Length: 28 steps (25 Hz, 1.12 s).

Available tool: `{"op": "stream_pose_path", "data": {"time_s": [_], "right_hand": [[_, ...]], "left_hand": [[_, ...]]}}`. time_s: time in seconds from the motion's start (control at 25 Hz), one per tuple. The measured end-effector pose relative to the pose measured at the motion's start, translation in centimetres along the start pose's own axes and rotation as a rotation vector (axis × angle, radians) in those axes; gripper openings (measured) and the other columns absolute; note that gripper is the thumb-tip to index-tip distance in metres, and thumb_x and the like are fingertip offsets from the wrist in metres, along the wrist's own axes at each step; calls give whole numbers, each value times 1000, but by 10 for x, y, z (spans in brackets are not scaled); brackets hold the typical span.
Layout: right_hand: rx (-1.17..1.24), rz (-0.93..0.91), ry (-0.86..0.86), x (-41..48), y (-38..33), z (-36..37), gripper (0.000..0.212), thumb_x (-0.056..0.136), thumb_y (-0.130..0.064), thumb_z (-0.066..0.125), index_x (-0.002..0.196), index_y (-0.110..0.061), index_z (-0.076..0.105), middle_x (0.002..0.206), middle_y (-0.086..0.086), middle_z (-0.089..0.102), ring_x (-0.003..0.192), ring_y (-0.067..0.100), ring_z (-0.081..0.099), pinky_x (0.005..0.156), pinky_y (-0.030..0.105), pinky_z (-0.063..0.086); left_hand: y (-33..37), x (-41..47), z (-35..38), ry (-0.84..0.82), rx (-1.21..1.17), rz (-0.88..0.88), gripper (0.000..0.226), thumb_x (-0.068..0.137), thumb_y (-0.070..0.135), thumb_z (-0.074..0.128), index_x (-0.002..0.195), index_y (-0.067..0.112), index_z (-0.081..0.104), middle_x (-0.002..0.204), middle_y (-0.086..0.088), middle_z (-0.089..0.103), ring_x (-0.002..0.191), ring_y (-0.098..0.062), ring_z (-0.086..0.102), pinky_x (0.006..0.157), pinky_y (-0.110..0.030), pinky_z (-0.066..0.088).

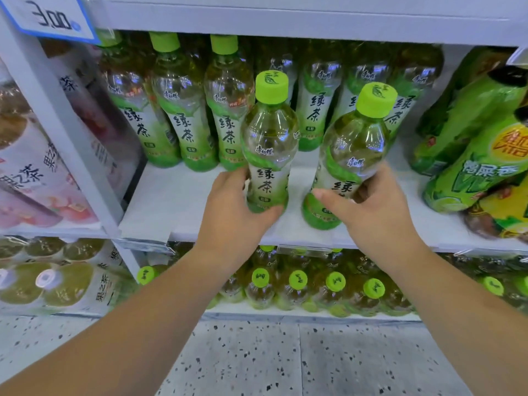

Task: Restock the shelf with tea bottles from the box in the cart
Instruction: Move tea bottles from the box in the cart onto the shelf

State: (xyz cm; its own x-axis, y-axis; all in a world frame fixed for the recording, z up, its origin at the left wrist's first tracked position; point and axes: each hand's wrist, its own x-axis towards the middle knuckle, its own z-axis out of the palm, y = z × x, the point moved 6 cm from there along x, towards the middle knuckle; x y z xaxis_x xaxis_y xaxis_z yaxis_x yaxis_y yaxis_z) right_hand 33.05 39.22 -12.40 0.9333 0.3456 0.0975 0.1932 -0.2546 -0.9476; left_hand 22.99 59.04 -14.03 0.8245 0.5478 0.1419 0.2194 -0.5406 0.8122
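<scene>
Tea bottles (268, 144) (354, 155), side by side at the shelf (183, 201), fill both hands (237, 207) (377, 212).

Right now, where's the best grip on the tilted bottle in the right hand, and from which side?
The narrow labelled waist of the tilted bottle, under the bulging shoulder, from the front right, as the right hand does. The cap leans right, and the upright bottle in the left hand crowds its left side.

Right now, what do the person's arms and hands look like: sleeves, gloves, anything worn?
No gloves, rings or tape on the left hand or the right hand. The left forearm and right forearm are uncovered to the frame's edge: no sleeve, watch or wristband shows.
</scene>
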Motion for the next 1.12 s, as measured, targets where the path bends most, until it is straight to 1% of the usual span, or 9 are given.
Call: {"op": "stream_pose_path", "data": {"time_s": [0.12,0.24,0.4,0.52,0.68,0.8,0.88,1.0,1.12], "right_hand": [[-82,73,-66,-10,22,0,53,76,-33,87,120,-38,57,110,-29,67,106,-13,59,90,10,43],[-158,71,-49,-19,39,-1,52,79,-32,85,121,-41,56,106,-38,63,100,-22,55,76,-4,39],[-201,41,-31,-6,44,4,47,82,-33,82,117,-50,56,107,-35,66,101,-11,62,85,10,46],[-175,30,8,18,46,8,47,81,-28,84,118,-38,57,108,-23,69,103,-3,66,92,23,53],[-141,-2,30,46,44,15,45,81,-21,84,110,-37,54,101,-29,63,93,-22,59,74,1,46],[-102,-12,35,56,47,19,43,84,-16,81,115,-32,56,105,-28,63,93,-24,57,73,0,45],[-79,-20,38,61,48,23,42,85,-15,80,118,-28,58,108,-26,64,93,-22,59,75,1,45],[-75,-19,34,64,49,28,44,86,-21,79,128,-19,64,115,-14,70,98,-5,64,86,11,49],[-73,-32,21,65,49,30,49,87,-25,79,133,-20,64,117,-9,72,103,4,65,90,15,48]], "left_hand": [[-15,-11,2,11,12,-88,52,78,30,87,126,24,68,113,7,57,97,-7,63,93,-34,56],[-22,-13,3,29,-9,-106,43,79,35,85,120,27,73,108,9,66,92,-4,66,86,-32,57],[-19,-3,8,51,0,-95,32,79,38,85,109,32,77,97,13,72,83,-4,67,77,-18,53],[-16,15,15,105,-67,-131,29,76,33,88,102,27,77,85,20,71,74,-1,68,65,-3,44],[-15,33,23,132,-55,-126,24,76,33,89,91,19,78,74,18,68,75,-4,64,61,-1,41],[-18,40,27,167,-48,-160,34,74,39,89,96,16,78,81,9,68,78,-9,62,60,1,38],[-21,43,30,174,-60,-211,35,75,43,88,95,16,78,85,3,71,81,-14,65,60,-3,40],[-21,45,29,208,-57,-262,32,74,43,88,64,27,63,75,0,70,77,-22,68,62,-17,48],[-18,46,27,205,-63,-292,45,74,43,89,56,31,49,71,-1,70,74,-29,70,71,-41,58]]}}
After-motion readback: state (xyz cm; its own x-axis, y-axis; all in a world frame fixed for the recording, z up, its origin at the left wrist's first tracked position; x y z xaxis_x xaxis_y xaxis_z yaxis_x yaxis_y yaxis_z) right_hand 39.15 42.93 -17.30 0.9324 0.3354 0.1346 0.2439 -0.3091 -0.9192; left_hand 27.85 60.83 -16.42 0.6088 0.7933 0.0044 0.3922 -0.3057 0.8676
